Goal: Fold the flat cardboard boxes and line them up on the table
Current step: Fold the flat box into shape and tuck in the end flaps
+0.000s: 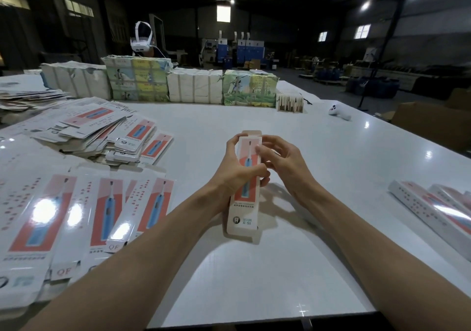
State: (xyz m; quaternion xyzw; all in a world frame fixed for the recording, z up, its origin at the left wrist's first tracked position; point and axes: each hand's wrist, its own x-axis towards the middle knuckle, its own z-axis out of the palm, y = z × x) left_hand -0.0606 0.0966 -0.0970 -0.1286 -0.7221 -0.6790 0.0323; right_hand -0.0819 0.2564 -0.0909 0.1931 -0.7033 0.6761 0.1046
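I hold a long narrow cardboard box (245, 208), white and coral with a blue toothbrush printed on it, over the middle of the white table (318, 152). My left hand (235, 170) wraps its left side and front. At the box's upper right side, the fingers of my right hand (281, 161) touch it. Its far end flap stands up and its near end flaps hang loose. Flat boxes (84, 211) of the same print lie spread at the near left, and a loose heap of them (109, 132) lies behind. Folded boxes (438, 208) lie side by side at the right edge.
Wrapped bundles of stock (163, 83) stand in a row along the table's far side, with a white headset (141, 39) behind them. A white controller (339, 111) lies at the far right. An open brown carton (433, 121) stands off the table's right edge.
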